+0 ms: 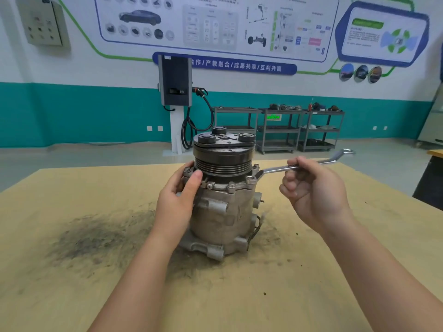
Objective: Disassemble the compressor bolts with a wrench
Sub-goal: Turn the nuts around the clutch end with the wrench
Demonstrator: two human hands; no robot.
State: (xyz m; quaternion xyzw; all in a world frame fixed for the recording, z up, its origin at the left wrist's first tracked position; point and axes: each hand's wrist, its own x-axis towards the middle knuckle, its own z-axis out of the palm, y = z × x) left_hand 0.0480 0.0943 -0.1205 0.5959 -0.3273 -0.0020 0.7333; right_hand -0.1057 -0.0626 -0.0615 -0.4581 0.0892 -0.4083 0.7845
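A grey metal compressor (223,212) stands upright on the yellow table (72,271), with a black ribbed pulley (223,159) on top. Several bolts ring its upper flange, one at the front (231,185) and one at the right (250,180). My left hand (178,200) grips the flange's left side, thumb against the pulley. My right hand (314,188) holds the shaft of a silver wrench (275,168). The wrench's near end sits on the right bolt and its far end (345,152) points away to the right.
A dark, sooty stain (96,231) spreads over the table left of the compressor. A black object (429,178) stands off the table's right edge. Metal shelf carts (299,128) and a wall charger (175,80) stand far behind.
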